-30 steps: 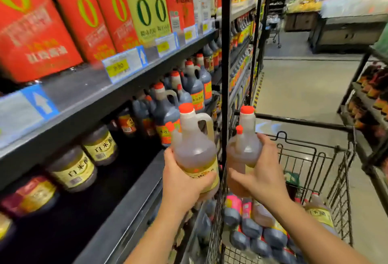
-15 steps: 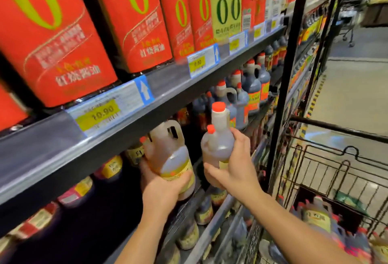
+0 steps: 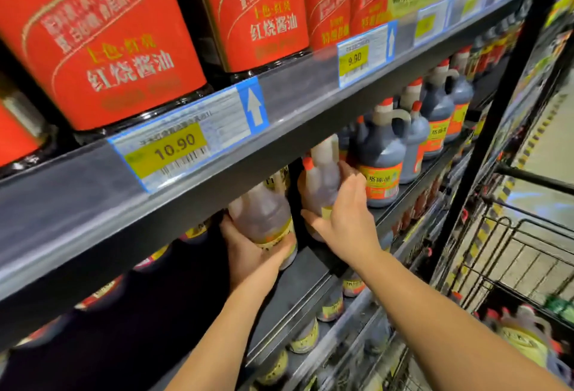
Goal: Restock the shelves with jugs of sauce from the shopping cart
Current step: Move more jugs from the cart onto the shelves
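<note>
Beneath the upper shelf (image 3: 295, 101), cups the left jug (image 3: 264, 213) from below in the left hand (image 3: 248, 251), fingers curled round its base, body tilted back into the shelf opening, top hidden by the shelf edge. Grips the right jug (image 3: 323, 182) in the right hand (image 3: 344, 219), fingers wrapped round its body, upright, just beside the dark jugs (image 3: 382, 154) standing on the middle shelf (image 3: 298, 279). Has the shopping cart (image 3: 512, 251) at right, more jugs (image 3: 521, 334) inside.
</note>
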